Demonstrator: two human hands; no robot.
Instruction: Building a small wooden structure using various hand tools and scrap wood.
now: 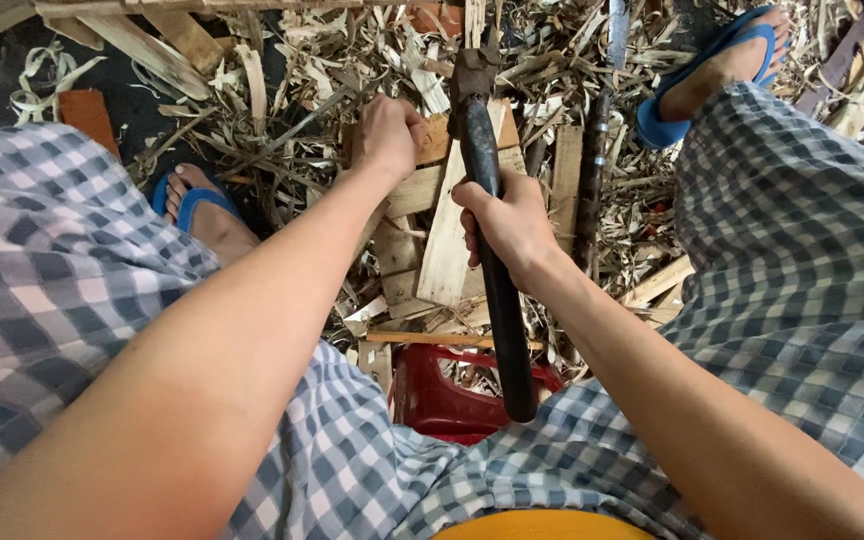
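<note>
Wood shavings (282, 110) and offcuts are covering the dark floor between two feet in blue sandals (697, 70). Seated on a red stool (432, 395), the person is wearing checked shorts (42, 250). The right hand (507, 225) is gripping fully around the dark handle of a heavy chopping tool (482, 160), its head lying at the top of a pale wooden plank (452, 230). The left hand (387, 135) is closing over a wooden block (432, 140) just beside the tool head, atop stacked planks.
</note>
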